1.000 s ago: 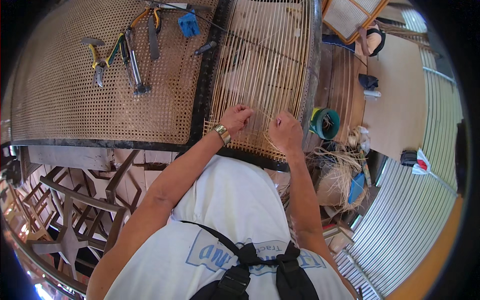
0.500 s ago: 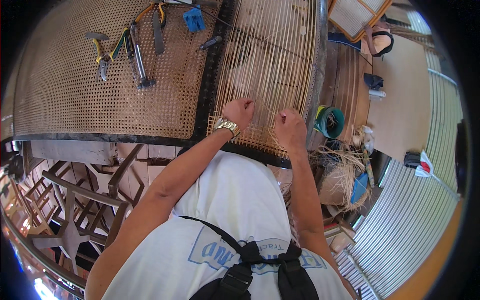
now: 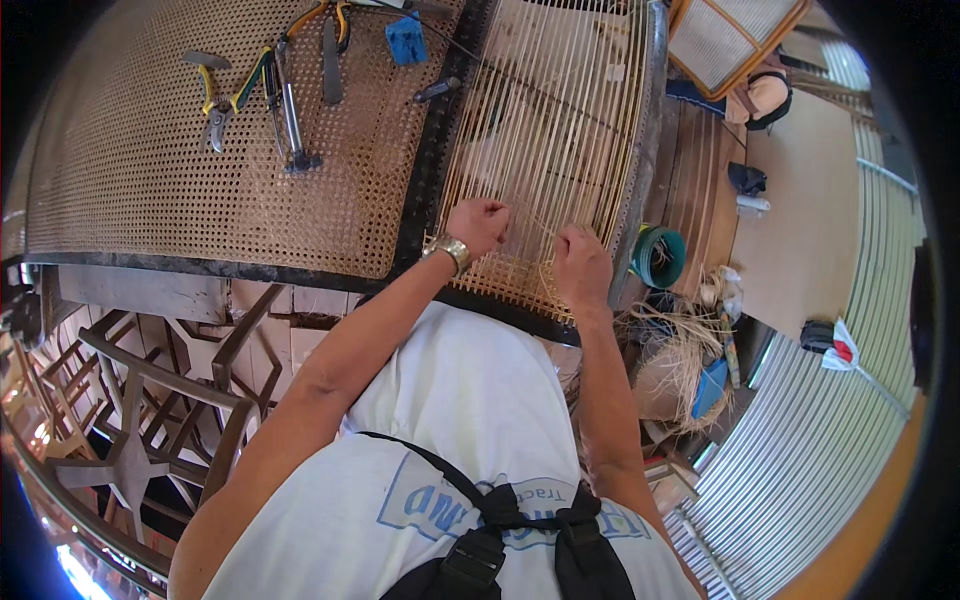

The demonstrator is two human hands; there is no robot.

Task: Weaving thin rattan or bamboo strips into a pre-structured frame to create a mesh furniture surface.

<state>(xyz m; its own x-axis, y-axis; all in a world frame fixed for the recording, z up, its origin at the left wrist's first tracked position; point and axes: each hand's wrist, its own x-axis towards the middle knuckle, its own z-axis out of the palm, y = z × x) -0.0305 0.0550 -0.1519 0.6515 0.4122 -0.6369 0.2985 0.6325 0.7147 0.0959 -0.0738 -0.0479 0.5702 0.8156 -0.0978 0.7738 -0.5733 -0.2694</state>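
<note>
Centre of frame: pale cane strands [image 3: 565, 130], stretched lengthwise from the top edge down to a woven band [image 3: 505, 283] beside the white shirt [image 3: 460, 380], all inside a dark frame [image 3: 412, 190]. Open gaps between strands above; tight crossing work only at the near end.

Left hand [image 3: 478, 226] just left of centre, over the strands, with fingers curled in and thumb side toward the right; gold-coloured watch [image 3: 456, 252] at the wrist. Right hand [image 3: 582, 268] a little right of centre and slightly lower, near the right rail, also with bent, closed-up fingers. Between the two, faintly visible, a thin strand slanting across. Too small to tell about either grip: perhaps pinched on cane, perhaps merely clenched.

Upper left: finished mesh panel [image 3: 330, 210], bearing yellow-handled shears [image 3: 215, 125], a hammer [image 3: 290, 110], a flat blade [image 3: 331, 65], a blue cloth [image 3: 406, 42] and a small dark tool [image 3: 438, 90] near the frame.

Right of the work: green bucket [image 3: 657, 257], with loose fibre [image 3: 680, 345] heaped below. Upper right: another person [image 3: 765, 97], close to a wood-edged panel [image 3: 735, 40]. Lower left: brown chair frames [image 3: 130, 440], stacked.
</note>
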